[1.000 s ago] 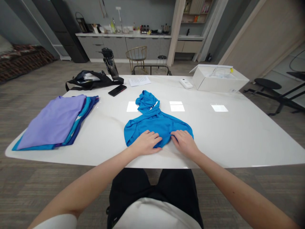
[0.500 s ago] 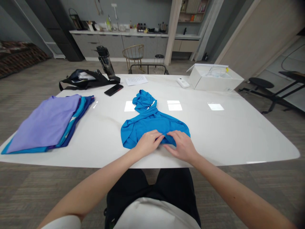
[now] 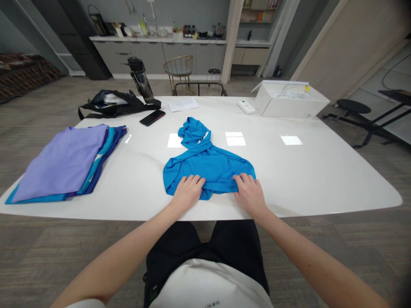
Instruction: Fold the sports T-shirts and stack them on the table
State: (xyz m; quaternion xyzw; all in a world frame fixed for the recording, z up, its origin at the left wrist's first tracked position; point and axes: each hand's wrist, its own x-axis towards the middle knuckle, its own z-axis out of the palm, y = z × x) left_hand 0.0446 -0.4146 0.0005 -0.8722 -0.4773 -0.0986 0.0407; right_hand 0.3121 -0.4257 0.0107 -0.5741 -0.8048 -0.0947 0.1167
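Observation:
A bright blue shirt (image 3: pixel 216 164) lies bunched on the white table in front of me. Its far end is twisted into a small crumpled heap, while the near part spreads wider and is partly rolled at the edge. Curled over the near edge, toward its left part, my left hand (image 3: pixel 189 190) grips the cloth. My right hand (image 3: pixel 250 192) holds the near right corner with fingers bent on top and the thumb tucked under. Between the two hands the near edge is stretched in a band, and a flap hangs out beside my left fingertips.
Folded clothes (image 3: pixel 64 162), lavender on top, are stacked at the left. Behind them sit a black bag (image 3: pixel 112 107), a dark bottle (image 3: pixel 141 79), a phone (image 3: pixel 152 117) and a paper sheet (image 3: pixel 183 105). A white box (image 3: pixel 285 100) and a small white device (image 3: pixel 246 107) are at the back right.
My hands have moved apart along the near edge, the left one leftward and the right one slightly rightward. The near edge of the shirt now lies straighter between them.

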